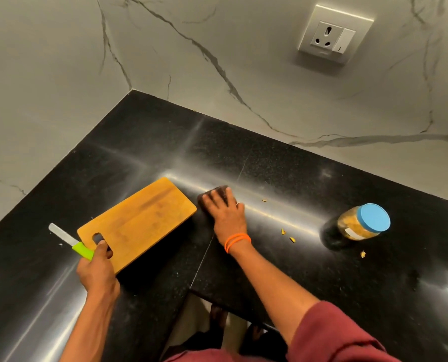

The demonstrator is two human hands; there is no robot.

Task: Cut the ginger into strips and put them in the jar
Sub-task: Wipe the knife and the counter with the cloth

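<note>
Left grip (98, 265) holds knife (71, 242) and board (139, 220); jar (364, 223) label unreadable.

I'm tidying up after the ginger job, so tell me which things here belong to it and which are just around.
Belong to the job:
cutting board and knife, both held by the left hand
jar, blue lid on, yellowish contents inside
ginger scraps on the counter

Just around:
dark cloth or sponge under the right hand
wall socket

A home kitchen: black granite counter (296, 178), marble-look wall (217, 35), wall socket (335, 35).
</note>
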